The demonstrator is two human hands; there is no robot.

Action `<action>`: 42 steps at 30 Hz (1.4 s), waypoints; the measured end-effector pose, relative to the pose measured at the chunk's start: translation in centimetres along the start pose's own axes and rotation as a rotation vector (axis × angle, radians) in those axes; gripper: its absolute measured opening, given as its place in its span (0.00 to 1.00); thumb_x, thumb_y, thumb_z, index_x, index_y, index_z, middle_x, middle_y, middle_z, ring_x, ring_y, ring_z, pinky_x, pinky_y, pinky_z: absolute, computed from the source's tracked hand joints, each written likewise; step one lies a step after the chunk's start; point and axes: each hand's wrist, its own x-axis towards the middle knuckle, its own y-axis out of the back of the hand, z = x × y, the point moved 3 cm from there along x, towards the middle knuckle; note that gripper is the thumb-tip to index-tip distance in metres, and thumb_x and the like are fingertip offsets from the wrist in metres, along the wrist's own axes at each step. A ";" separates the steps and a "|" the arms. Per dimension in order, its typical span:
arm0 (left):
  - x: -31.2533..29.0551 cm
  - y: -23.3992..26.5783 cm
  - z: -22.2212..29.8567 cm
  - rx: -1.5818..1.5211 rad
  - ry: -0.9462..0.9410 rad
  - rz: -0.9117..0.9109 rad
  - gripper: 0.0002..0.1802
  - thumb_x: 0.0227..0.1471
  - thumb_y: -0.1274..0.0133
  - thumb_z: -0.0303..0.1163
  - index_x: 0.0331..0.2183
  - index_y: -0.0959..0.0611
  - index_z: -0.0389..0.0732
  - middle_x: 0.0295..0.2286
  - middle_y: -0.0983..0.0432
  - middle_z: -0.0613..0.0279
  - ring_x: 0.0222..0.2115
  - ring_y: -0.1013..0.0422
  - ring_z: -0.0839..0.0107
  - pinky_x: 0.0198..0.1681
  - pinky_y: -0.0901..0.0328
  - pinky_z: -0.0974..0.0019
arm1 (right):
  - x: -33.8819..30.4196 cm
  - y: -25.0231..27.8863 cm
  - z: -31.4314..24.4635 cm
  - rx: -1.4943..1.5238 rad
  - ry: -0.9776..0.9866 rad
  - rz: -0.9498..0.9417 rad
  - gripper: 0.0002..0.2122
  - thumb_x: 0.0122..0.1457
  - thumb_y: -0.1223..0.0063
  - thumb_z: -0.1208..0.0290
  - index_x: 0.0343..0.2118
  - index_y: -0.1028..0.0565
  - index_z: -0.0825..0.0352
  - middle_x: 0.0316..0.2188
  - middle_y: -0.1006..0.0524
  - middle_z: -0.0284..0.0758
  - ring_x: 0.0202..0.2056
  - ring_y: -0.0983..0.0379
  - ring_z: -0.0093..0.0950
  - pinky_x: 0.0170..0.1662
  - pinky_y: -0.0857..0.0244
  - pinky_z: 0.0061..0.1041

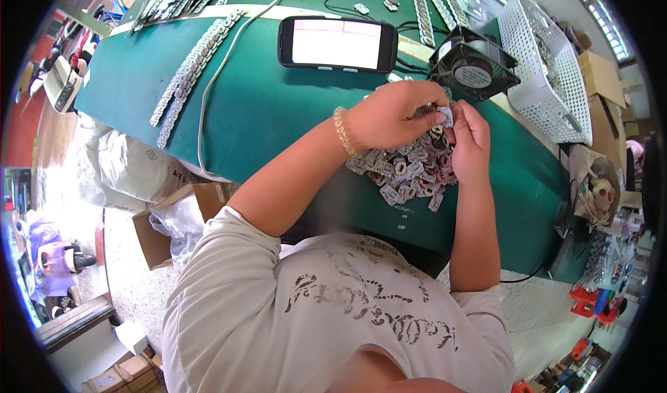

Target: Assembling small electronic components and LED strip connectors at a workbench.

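My left hand (397,117), with a beaded bracelet (343,132) at the wrist, has its thumb and fingers pinched at a small pale flat piece (446,117). From the other side my right hand (470,141) meets it, fingers bent and closed on the same piece. Both hands are just above a heap of small grey-white pieces (406,174), some with dark round middles, on the green table (278,129). My fingers cover part of the held piece, so its exact kind cannot be told.
A phone with a bright screen (338,44) and a black fan (474,63) stand beyond my hands. To the right is a white perforated basket (545,73). Long strips of joined pieces (196,73) lie left, near a pale cable (208,108). An open cardboard box (156,236) is below.
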 end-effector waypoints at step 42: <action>-0.7 0.4 0.8 0.319 -0.103 -0.023 0.08 0.45 0.44 0.29 0.30 0.25 0.41 0.18 0.30 0.53 0.21 0.32 0.50 0.23 0.40 0.53 | -0.3 -0.3 -2.3 -0.394 0.410 -0.090 0.05 0.58 0.54 0.74 0.31 0.30 0.70 0.20 0.31 0.36 0.22 0.35 0.29 0.27 0.41 0.25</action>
